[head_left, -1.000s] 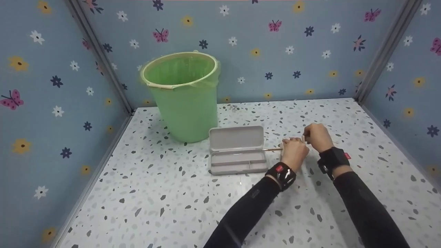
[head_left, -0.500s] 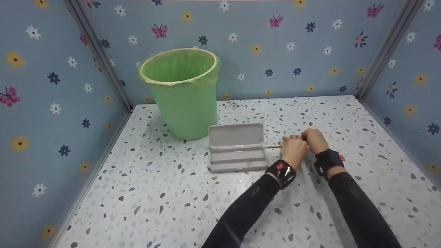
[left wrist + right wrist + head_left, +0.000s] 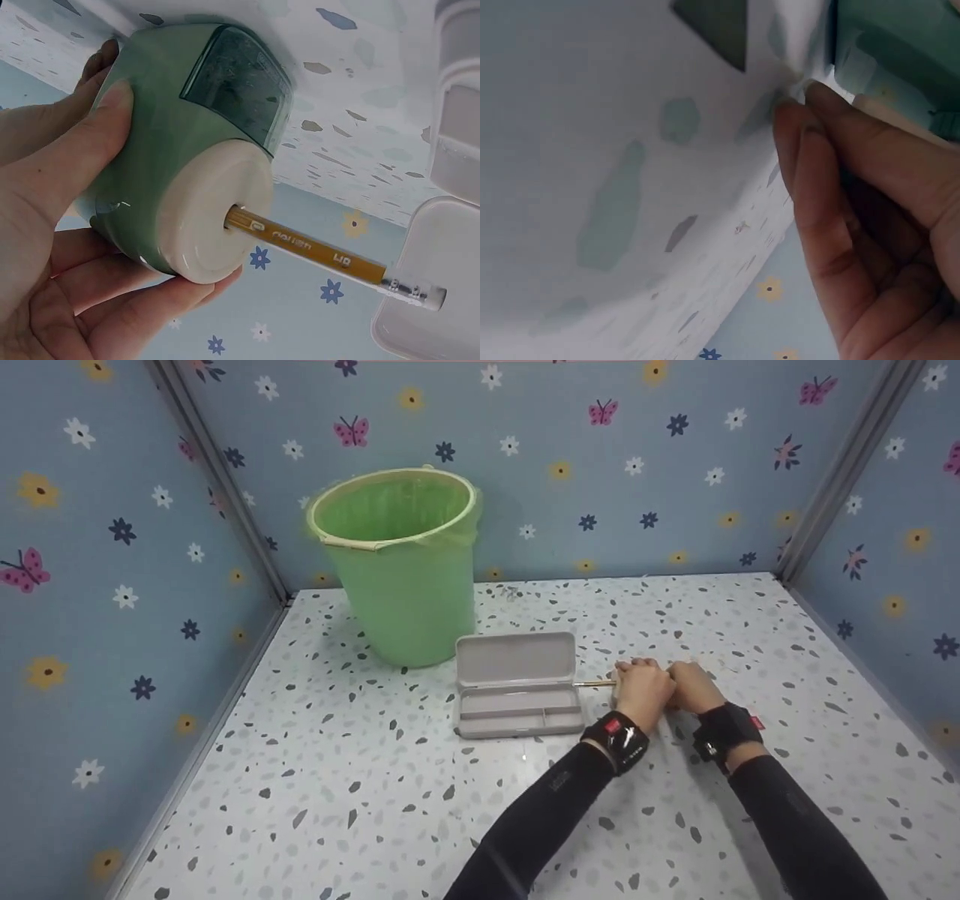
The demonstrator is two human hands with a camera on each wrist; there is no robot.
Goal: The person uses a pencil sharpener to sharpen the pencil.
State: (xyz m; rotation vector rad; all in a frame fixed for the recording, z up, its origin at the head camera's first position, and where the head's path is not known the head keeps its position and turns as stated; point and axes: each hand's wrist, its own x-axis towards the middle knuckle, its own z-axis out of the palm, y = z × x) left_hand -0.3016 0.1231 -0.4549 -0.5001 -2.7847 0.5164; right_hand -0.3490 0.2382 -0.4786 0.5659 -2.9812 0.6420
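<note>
Nearest are the dark sleeves point(image 3: 525, 817), reaching forward over the speckled counter point(image 3: 315, 780) to two hands working close together. The left hand point(image 3: 643, 690) is wrapped round a green sharpener point(image 3: 165, 135), thumb on one side and fingers on the other, bracing it. The right hand point(image 3: 697, 686) is tucked in beside it, fingers curled and thumb drawn in towards the forefinger; they seem to be pinching the pale crank point(image 3: 889, 110), though that close view is dim and the grip partly hidden.

The pencil point(image 3: 315, 247) sits in the hole at the centre of the sharpener's cream face — eraser end out, the other end out of sight inside. So loading is done, and I would judge the sharpening to be under way. How good the point is cannot be told, since none of it shows. What is left, by my reading, is any further turning, then drawing the pencil out and letting go of the sharpener — neither of these last two is done yet.

To the left, just beside the eraser end, a grey case point(image 3: 516, 660) lies with its lid raised; the pencil is outside it. Farther back, a green bucket point(image 3: 409, 607) stands near the flowered wall point(image 3: 540, 450), apart from the work.
</note>
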